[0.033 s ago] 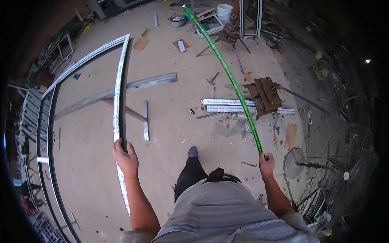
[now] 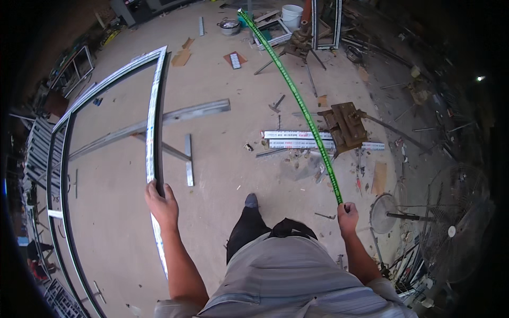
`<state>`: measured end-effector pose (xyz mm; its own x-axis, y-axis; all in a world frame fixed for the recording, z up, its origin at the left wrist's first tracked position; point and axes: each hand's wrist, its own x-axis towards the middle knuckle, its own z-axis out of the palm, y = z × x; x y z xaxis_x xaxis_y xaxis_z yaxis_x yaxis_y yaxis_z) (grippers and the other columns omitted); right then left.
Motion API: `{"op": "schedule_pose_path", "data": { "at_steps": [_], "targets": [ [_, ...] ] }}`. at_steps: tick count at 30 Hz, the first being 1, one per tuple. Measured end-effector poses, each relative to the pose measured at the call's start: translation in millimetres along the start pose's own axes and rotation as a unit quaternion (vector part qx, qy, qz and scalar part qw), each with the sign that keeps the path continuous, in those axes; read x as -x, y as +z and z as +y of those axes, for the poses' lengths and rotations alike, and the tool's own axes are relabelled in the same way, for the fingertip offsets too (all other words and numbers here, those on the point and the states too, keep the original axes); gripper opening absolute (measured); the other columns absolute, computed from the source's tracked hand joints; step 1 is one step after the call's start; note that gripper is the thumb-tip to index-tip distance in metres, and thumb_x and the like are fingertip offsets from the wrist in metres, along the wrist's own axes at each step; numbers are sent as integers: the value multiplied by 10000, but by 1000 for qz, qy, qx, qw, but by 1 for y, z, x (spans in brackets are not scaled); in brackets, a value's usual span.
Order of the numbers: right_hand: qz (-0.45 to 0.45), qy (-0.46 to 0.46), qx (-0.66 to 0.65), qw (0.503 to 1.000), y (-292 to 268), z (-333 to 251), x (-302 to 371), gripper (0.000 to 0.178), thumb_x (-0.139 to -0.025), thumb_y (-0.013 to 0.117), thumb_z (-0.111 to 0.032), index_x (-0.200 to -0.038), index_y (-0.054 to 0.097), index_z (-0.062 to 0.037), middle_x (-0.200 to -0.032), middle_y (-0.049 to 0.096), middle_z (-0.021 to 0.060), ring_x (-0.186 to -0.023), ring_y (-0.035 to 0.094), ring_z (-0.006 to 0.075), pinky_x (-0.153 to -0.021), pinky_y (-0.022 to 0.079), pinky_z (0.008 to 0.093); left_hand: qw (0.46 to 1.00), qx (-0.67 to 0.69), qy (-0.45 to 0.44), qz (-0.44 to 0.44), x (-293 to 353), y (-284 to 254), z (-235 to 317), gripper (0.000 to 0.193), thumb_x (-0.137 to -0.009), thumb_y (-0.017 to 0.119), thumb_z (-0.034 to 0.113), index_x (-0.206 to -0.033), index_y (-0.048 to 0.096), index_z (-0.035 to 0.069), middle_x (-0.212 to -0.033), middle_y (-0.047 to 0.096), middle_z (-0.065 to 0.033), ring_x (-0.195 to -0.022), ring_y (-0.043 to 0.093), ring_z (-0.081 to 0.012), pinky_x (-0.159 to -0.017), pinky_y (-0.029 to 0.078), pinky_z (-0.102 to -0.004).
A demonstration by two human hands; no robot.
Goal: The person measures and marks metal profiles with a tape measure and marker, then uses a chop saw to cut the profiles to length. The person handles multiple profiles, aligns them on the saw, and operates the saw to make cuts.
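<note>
On the left stands a large metal window frame (image 2: 154,114), its face wrapped in whitish film and its inner edges dark. My left hand (image 2: 162,205) is closed round its near right bar, thumb on one side and fingers on the other. In my right hand (image 2: 348,218) is a tape measure, whose bright green blade (image 2: 300,99) reaches far out ahead, slightly bowed. The fist covers the tape's case, if it is there. The blade's tip ends near the top of the view, well to the right of the frame.
A grey beam (image 2: 196,110) on a stand passes under the frame. Film-wrapped profiles (image 2: 299,143) lie on the floor beside a rusty metal vise-like block (image 2: 345,127). A large fan (image 2: 450,229) stands at the right. Farther off are a white bucket (image 2: 292,17) and a hammer (image 2: 277,104).
The view has shifted very slightly. Both hands keep their holds on the frame and the tape measure.
</note>
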<state>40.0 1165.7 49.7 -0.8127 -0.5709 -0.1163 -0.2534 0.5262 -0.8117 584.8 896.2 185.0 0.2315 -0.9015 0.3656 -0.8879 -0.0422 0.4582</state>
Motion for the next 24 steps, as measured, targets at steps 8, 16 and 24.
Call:
{"op": "schedule_pose_path", "data": {
  "at_steps": [8, 16, 24],
  "targets": [
    [11, 65, 33, 997, 42, -48, -80, 223, -953, 774, -170, -889, 610, -34, -723, 562, -11, -685, 496, 94, -633, 472, 311, 997, -55, -52, 30, -151, 102, 13, 537, -1021, 701, 250, -1438, 568, -60, -1470, 548, -286, -1327, 544, -484, -1137, 449, -522],
    [-32, -42, 19, 998, 103, -120, -263, 204, -950, 778, -138, -900, 607, -41, -716, 557, -5, -670, 496, 98, -621, 470, 315, 964, -197, -178, 30, -204, 176, -3, 626, -1088, 563, 439, -1468, 572, -58, -1475, 567, -297, -1362, 536, -471, -1150, 425, -551],
    [-74, -133, 92, 984, 154, -229, -433, 200, -941, 782, -154, -941, 629, -26, -773, 614, 70, -705, 567, 157, -692, 515, 351, 927, -255, -269, 55, -222, 194, 11, 709, -1100, 492, 533, -1473, 568, -66, -1460, 571, -319, -1356, 543, -476, -1167, 406, -554]
  ]
}}
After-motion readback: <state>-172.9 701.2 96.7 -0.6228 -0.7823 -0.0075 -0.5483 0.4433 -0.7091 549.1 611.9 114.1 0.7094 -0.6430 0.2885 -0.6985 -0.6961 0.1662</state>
